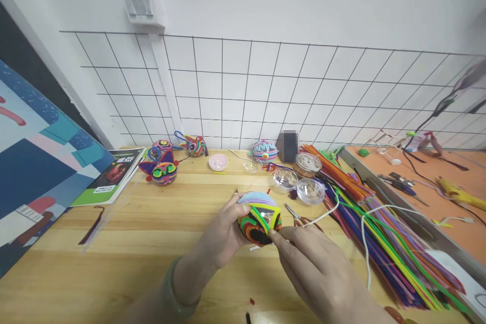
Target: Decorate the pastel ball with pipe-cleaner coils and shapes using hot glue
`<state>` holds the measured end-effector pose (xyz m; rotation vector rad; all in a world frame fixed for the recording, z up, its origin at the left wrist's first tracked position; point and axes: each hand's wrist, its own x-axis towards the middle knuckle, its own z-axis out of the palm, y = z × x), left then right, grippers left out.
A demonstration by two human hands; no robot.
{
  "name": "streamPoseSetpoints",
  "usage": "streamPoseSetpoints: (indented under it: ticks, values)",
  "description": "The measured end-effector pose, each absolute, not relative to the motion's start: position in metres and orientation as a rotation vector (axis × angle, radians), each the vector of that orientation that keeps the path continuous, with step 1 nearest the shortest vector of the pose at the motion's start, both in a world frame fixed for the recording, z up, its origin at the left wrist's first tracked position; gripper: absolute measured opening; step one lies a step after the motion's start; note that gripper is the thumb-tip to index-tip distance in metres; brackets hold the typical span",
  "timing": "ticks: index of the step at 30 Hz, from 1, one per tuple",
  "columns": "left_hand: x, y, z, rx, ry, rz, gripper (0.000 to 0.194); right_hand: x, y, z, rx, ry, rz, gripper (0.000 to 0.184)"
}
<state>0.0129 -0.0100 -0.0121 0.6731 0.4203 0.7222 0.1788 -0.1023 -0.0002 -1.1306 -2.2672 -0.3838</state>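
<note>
My left hand (224, 233) is wrapped around a ball decorated with coloured pipe cleaners (259, 216), its thumb lying on the upper left side. Lilac and blue rows cover the top of the ball; orange, green and black curves fill the lower part. Between them, a shiny bare patch shows inside a yellow and green V. A green pipe cleaner (260, 218) slants down to the fingertips of my right hand (315, 258), which are closed and pressed against the ball's lower right. Just behind that hand lie pliers or scissors (295, 215), partly covered.
Bundled pipe cleaners (379, 233) and a white cable (364, 243) spread along the right. Clear plastic half-shells (310, 191), a pink bowl (218, 162) and finished decorated balls (163, 173) stand toward the wall grid. A magazine (114, 177) and a large printed board (41, 162) are at left.
</note>
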Motion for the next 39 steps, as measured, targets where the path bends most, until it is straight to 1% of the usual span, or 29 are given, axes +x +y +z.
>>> streamPoseSetpoints:
  ticks: [4, 10, 24, 34, 39]
  values:
    - [0.014, -0.010, -0.013, 0.642, 0.430, 0.697, 0.035, 0.179, -0.102, -0.002, -1.136, -2.274, -0.417, 0.026]
    - [0.014, -0.010, -0.014, 0.624, 0.472, 0.691, 0.031, 0.181, -0.103, -0.003, -1.130, -2.282, -0.395, 0.027]
    - [0.017, -0.012, -0.013, 0.663, 0.482, 0.653, 0.036, 0.179, -0.106, 0.008, -1.145, -2.295, -0.428, 0.030]
    - [0.020, -0.011, -0.017, 0.620, 0.470, 0.660, 0.029, 0.187, -0.104, -0.006, -1.121, -2.248, -0.362, 0.026]
    - [0.020, -0.011, -0.019, 0.619, 0.479, 0.641, 0.031, 0.186, -0.104, -0.002, -1.143, -2.239, -0.332, 0.025]
